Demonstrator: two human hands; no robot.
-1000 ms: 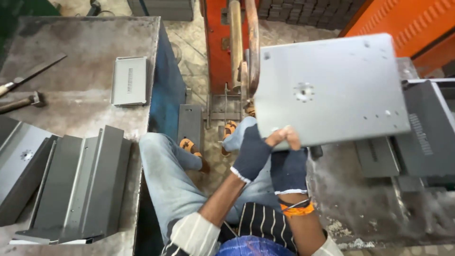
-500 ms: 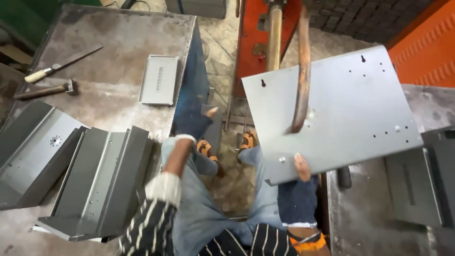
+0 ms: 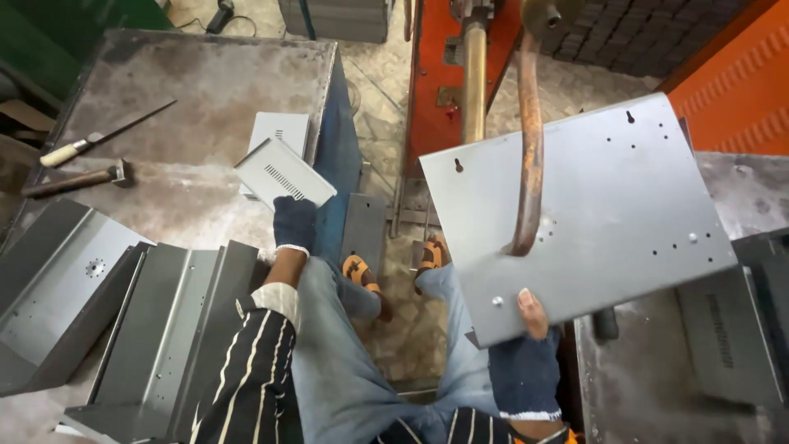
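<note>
Vs. 0.5 s ago: the left hand (image 3: 294, 224), then empty and low by the bent channels, is now raised toward 11 o'clock w/ a small slotted grey cover (image 3: 283, 173) clenched in its gloved grip. The cover is held tilted, just above the desk (image 3: 197, 99) edge, overlapping a similar flat cover (image 3: 279, 130) lying at 12 o'clock of it. The large grey plate (image 3: 588, 214) is kept in about the same spot, at 2 o'clock of the torso. It is grasped at its near edge by the right hand (image 3: 526, 362), thumb on top and fingers under. The curved copper arm (image 3: 530, 140) is seen crossing over the plate, tip approx. at plate centre; contact cannot be told.

Edges & room: the plate's left edge is seen near the brass rod (image 3: 472, 82) at 12 o'clock, w/ a narrow gap. Its right corner overhangs the dark right desk (image 3: 657, 386), where a dark panel (image 3: 727, 329) is laid at 3 o'clock. Bent grey channels (image 3: 156, 329) are stacked at 9 o'clock, just beside the left sleeve. A file (image 3: 103, 136) and a hammer (image 3: 74, 178) are laid well apart at 10 o'clock. Bare desk surface is left between tools and covers. Open floor is seen between the knees at 12 o'clock, around the sandalled feet (image 3: 394, 267).
</note>
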